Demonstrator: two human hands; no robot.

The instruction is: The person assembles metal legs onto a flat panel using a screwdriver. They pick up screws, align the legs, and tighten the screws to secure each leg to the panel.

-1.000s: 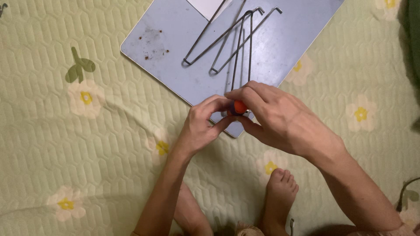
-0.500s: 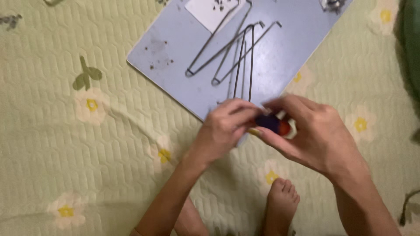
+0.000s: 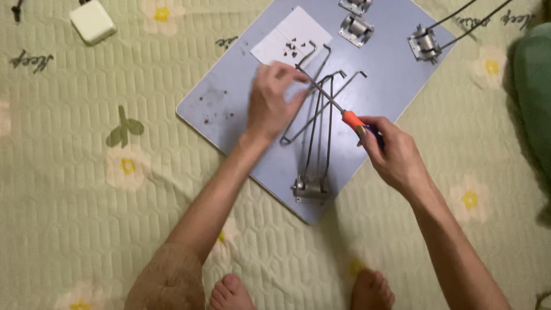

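Note:
My right hand point(image 3: 392, 150) grips a screwdriver point(image 3: 344, 115) by its orange and blue handle, the shaft pointing up-left. At the shaft's tip my left hand point(image 3: 272, 101) pinches something too small to make out, just below a white paper point(image 3: 287, 35) strewn with several small dark screws. Both hands hover over a grey-blue board point(image 3: 379, 74) lying on a green quilted mat. Bent metal wire legs point(image 3: 318, 115) lie on the board between my hands, joined to a metal bracket point(image 3: 310, 188) near the board's front edge.
More metal brackets point(image 3: 357, 26) sit at the board's far end, one point(image 3: 425, 45) with wires running off top right. A white block point(image 3: 93, 21) lies on the mat top left. Dark green fabric point(image 3: 534, 86) is at the right edge. My knee point(image 3: 166, 278) and feet point(image 3: 373, 290) are at the bottom.
My hands have parted: the left moved up toward the paper with the screws, the right stayed lower with the screwdriver. The view shifted, so more of the board's far end shows.

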